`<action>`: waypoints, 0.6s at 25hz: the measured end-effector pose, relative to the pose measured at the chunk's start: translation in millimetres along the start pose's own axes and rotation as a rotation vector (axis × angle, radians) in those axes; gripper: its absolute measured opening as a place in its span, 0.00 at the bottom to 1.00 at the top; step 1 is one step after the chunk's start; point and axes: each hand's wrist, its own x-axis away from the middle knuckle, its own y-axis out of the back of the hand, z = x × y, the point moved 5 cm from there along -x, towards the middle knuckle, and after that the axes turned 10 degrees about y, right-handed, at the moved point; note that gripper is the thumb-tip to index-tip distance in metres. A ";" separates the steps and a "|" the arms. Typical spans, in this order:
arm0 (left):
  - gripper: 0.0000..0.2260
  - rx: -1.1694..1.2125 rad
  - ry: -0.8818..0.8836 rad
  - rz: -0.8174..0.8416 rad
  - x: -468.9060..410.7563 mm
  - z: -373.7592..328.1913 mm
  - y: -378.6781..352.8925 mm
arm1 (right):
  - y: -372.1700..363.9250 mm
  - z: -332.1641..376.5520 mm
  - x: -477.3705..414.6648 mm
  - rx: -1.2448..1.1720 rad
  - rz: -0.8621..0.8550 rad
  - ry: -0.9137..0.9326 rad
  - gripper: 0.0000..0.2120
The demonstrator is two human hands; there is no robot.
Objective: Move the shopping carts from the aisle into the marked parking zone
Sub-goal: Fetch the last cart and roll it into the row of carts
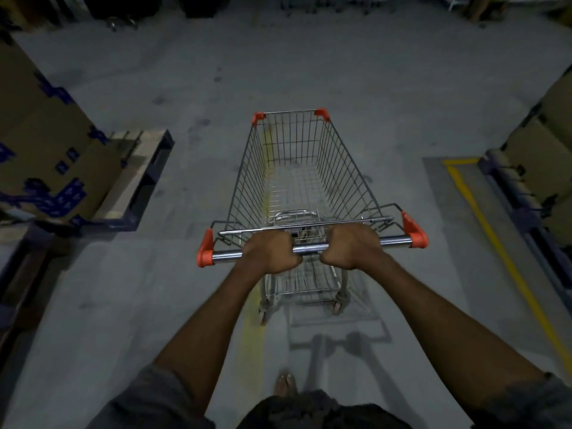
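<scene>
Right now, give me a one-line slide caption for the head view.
Both hands, left hand and right hand, grip the empty shopping cart's handle on a warehouse floor.

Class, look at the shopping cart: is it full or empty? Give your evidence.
Empty. The shopping cart holds nothing; the floor shows through its bare wire bottom.

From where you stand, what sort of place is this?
Probably a warehouse or store stockroom: stacks of brown cardboard boxes on a wooden pallet, yellow painted lines on the grey concrete floor, and a silver wire shopping cart with orange corner caps, held by the left hand and right hand.
</scene>
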 end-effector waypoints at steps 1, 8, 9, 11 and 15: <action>0.20 -0.018 -0.017 -0.037 -10.6 -3.9 4.3 | 3.3 -6.8 -8.1 0.003 -0.011 -0.020 0.21; 0.19 -0.065 -0.086 -0.072 -92.5 -24.3 28.6 | 26.3 -49.1 -65.0 0.034 -0.073 -0.115 0.20; 0.19 -0.063 -0.092 -0.072 -105.6 -28.0 32.7 | 29.5 -56.8 -73.8 0.035 -0.077 -0.124 0.19; 0.20 -0.066 -0.097 -0.080 -131.2 -36.3 40.5 | 36.0 -73.6 -90.8 0.036 -0.091 -0.134 0.18; 0.20 -0.073 -0.109 -0.083 -176.4 -57.6 51.1 | 46.6 -108.9 -121.4 0.079 -0.123 -0.124 0.18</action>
